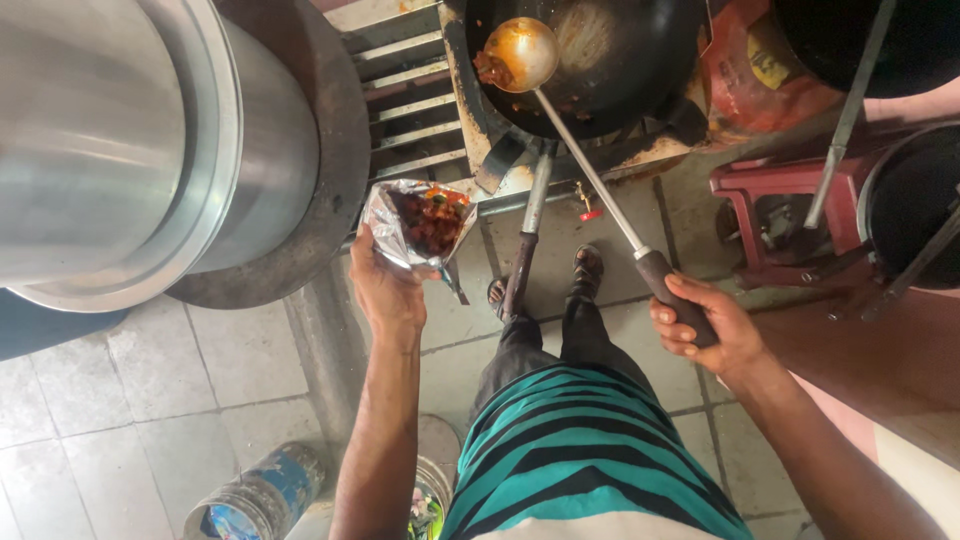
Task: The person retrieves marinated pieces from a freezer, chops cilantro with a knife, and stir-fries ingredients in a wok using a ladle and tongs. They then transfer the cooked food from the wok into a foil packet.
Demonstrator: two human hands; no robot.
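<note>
A tiled floor (130,400) runs under a metal stove frame (410,90), seen from above, with the person's striped shirt (590,450) and sandalled feet (585,262) below.

The left hand (385,285) holds a foil pouch (420,222) from beneath, fingers curled round its lower edge and thumb against its near side. The pouch stands open at the top, with red-brown food showing inside. Just beyond those fingers, up and to the left, sits a big steel pot (130,130) on a dark round ring (330,150).

The right hand (705,330) is clamped on the dark grip of a ladle (590,165), fingers wrapped over the handle and thumb along it. From the fingers the long shaft slants away up and to the left, ending in a round bowl (520,52) smeared with orange sauce. The bowl sits over the near rim of a black wok (620,50) on the burner. The wok's own handle (525,250) hangs down between the two hands, touched by neither.

To the right of the right-hand fingers stands a red stool (760,190), with more dark pans (915,205) beyond it. Near the left elbow, paint-stained cans (260,495) stand on the floor.
</note>
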